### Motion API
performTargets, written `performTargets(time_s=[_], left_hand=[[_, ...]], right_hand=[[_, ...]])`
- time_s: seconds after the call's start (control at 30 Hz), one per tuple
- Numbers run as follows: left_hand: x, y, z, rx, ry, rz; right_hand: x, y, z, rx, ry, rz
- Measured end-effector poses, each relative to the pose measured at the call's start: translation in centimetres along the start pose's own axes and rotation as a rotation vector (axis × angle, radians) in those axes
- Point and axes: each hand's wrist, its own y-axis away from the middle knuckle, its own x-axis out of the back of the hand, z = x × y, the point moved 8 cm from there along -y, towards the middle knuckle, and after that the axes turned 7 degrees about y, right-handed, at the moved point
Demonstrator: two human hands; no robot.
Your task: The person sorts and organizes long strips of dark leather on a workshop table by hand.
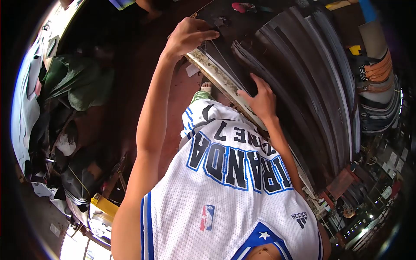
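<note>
My left hand (pixel 189 38) is at the far end of the table's worn pale edge (pixel 216 74), fingers curled and thumb pointing right. A thin dark strip or cord runs from below it toward my other hand; what the fingers close on is hidden. Nearer my body, my right hand (pixel 263 99) rests over the dark work surface beside that edge, its thumb and fingers spread apart. Right of it lie long dark leather-like strips (pixel 299 65), piled side by side in curved rows.
Orange-brown belts with buckles (pixel 376 69) hang at the right, above more dark belts (pixel 381 108). A dark green cloth or bag (pixel 80 82) and other dark material are heaped at the left. A yellow object (pixel 104 206) stands at lower left. The floor (pixel 182 89) is reddish.
</note>
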Motion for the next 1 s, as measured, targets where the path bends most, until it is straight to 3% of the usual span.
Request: performTargets(time_s=[0.2,0.3,0.57,0.73,1.0], left_hand=[[-0.9,0.5,0.2,-0.088,-0.026,0.02],[-1.8,-0.2,-1.2,-0.04,0.034,0.0],[-1.7,0.2,-0.4,-0.067,0.118,-0.01],[-1.7,-0.3,-2.6,0.029,0.206,-0.012],[-1.9,-1.7,-7.4,0.105,0.109,-0.012]], right_hand=[[-1.2,-0.2,1.4,-0.07,0.026,-0.076],[-1.6,0.2,2.7,-0.09,0.032,-0.075],[-1.2,0.8,2.6,0.004,0.038,0.09],[-0.6,1.0,2.2,-0.045,0.058,0.044],[-1.8,1.5,2.6,0.008,0.083,-0.018]])
